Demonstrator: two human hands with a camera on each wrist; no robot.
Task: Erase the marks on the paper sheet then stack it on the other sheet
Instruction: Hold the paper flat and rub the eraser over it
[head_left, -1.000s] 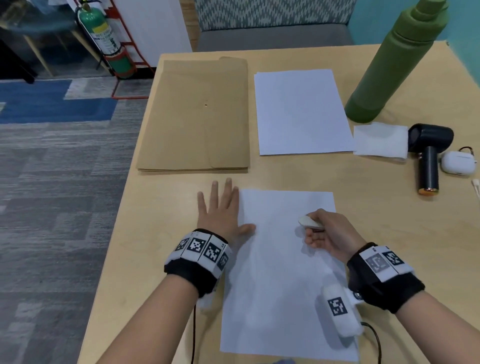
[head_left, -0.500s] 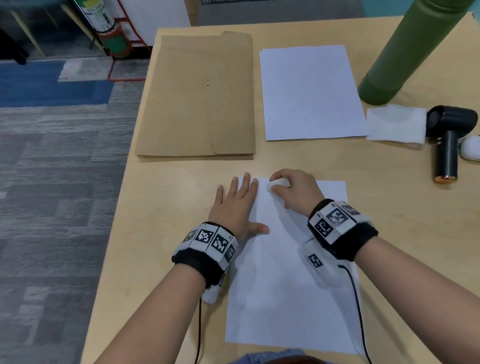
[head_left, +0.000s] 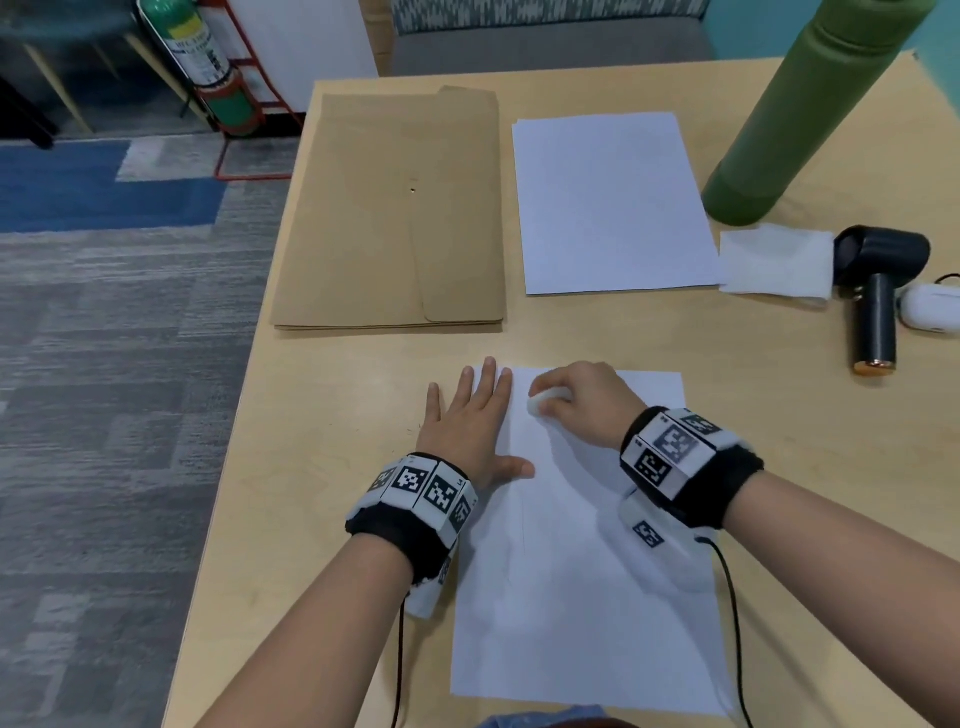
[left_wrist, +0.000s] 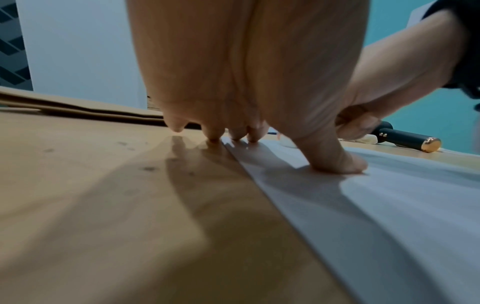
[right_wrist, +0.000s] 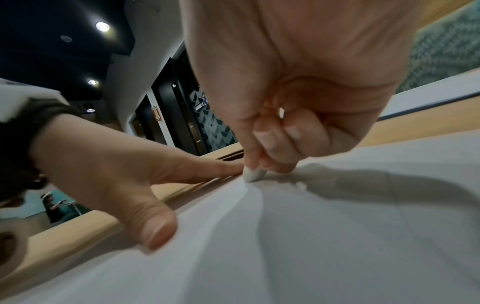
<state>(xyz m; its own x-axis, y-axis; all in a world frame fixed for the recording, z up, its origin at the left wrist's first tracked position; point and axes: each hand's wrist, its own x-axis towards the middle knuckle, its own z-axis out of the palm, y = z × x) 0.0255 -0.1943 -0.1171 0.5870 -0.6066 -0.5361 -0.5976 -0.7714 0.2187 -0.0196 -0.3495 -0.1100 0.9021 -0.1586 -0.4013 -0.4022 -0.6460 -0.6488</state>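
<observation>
A white paper sheet (head_left: 582, 597) lies on the wooden table (head_left: 322, 467) in front of me. My left hand (head_left: 470, 421) lies flat with straight fingers on the sheet's upper left edge, thumb (left_wrist: 335, 162) pressing the paper (left_wrist: 389, 216). My right hand (head_left: 576, 405) pinches a white eraser (head_left: 540, 402) and holds its tip (right_wrist: 253, 175) against the sheet (right_wrist: 311, 236) near the top left corner, next to the left fingers. A second white sheet (head_left: 608, 202) lies farther back on the table. Faint lines show on the near sheet.
A brown envelope (head_left: 400, 208) lies at the back left. A tall green bottle (head_left: 810, 104), a white tissue (head_left: 774, 265), a black handheld device (head_left: 872, 291) and a white earbud case (head_left: 930, 312) stand at the right. The table's left edge drops to carpet.
My right hand has carried the eraser from the sheet's right-middle up and left to the top left corner. The left hand has stayed flat on the sheet's edge.
</observation>
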